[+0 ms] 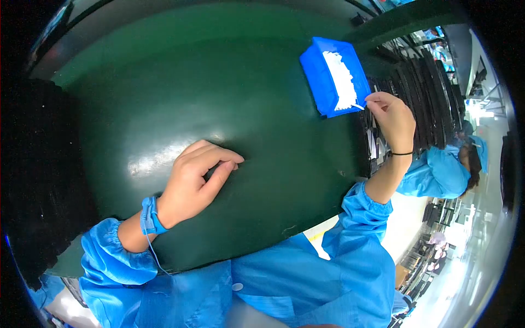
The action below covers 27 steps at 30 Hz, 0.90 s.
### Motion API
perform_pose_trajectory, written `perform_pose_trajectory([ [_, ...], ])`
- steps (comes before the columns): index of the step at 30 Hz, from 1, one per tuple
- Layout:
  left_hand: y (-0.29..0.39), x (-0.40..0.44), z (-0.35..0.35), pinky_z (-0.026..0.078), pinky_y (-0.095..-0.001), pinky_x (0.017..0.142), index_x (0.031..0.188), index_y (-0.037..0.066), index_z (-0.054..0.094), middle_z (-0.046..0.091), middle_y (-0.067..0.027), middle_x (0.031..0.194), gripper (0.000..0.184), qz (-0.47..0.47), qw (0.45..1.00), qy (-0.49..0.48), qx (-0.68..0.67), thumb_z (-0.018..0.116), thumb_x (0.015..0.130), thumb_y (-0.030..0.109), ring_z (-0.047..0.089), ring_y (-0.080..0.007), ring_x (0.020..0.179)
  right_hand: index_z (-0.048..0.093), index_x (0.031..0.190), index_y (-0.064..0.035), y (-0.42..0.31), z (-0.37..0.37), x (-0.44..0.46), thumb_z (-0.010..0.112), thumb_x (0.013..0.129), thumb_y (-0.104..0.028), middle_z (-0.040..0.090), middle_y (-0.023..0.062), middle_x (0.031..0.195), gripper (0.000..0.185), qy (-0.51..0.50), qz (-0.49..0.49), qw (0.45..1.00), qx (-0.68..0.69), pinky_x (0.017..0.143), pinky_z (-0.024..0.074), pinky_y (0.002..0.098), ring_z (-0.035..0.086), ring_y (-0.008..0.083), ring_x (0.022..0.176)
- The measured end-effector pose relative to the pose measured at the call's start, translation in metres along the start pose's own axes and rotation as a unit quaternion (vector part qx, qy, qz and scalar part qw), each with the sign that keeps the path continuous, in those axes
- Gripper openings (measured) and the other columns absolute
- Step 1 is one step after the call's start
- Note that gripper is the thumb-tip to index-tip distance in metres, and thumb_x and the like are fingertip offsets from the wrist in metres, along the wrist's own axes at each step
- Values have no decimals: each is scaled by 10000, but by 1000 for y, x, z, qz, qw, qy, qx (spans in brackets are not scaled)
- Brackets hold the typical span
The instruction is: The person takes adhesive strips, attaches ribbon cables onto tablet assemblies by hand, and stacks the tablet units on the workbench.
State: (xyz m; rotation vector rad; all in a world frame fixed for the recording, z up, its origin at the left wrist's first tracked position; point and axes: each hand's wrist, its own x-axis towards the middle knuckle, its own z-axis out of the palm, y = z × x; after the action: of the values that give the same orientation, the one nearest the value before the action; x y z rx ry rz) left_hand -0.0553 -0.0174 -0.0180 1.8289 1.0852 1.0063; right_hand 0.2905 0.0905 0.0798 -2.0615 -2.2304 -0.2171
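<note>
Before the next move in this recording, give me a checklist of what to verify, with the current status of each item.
1. Blue bin stocked: ok, many white pieces lie inside.
2. Right hand at the bin: ok, fingertips are by its corner nearest the black stack.
3. White strip gripped by the right hand: cannot tell; it points toward the fingertips, but contact is unclear.
4. Left hand free: cannot tell; it is over the green table, thumb and index finger close together, with no item visible.
5. Blue band on the left wrist: ok, with its cord attached.
</note>
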Motion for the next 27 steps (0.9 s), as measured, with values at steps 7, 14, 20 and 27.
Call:
perform_pose_trajectory([
  [7, -1, -2, 1, 464, -344, 717, 910, 43, 681, 673, -78, 803, 98, 6, 1000, 3, 5, 611, 841, 48, 603, -246, 763, 709, 805, -153, -7, -5, -5, 671, 777, -350, 692, 45, 772, 202, -64, 76, 995, -28, 647, 507, 358, 671, 262, 759],
  [14, 1, -2, 1, 464, -339, 714, 905, 41, 681, 672, -75, 805, 94, 3, 1000, -2, 12, 616, 837, 44, 602, -246, 758, 705, 784, -139, 7, 11, 5, 660, 775, -442, 681, 64, 718, 306, -142, 86, 986, -29, 648, 505, 381, 671, 269, 730],
  [20, 0, -3, 1, 465, -342, 713, 901, 44, 680, 668, -77, 807, 95, 11, 1000, 5, 8, 609, 837, 43, 600, -248, 754, 690, 798, -127, 4, 5, 1, 655, 791, -394, 676, 64, 727, 269, -110, 73, 991, -8, 623, 494, 374, 666, 261, 712],
  [27, 4, -7, -3, 457, -346, 709, 896, 37, 679, 663, -79, 804, 96, 11, 1000, -13, 23, 608, 836, 63, 594, -258, 751, 687, 860, -83, -25, 34, 6, 637, 828, -236, 664, 145, 785, 164, 134, -37, 975, 176, 638, 518, 405, 658, 333, 734],
])
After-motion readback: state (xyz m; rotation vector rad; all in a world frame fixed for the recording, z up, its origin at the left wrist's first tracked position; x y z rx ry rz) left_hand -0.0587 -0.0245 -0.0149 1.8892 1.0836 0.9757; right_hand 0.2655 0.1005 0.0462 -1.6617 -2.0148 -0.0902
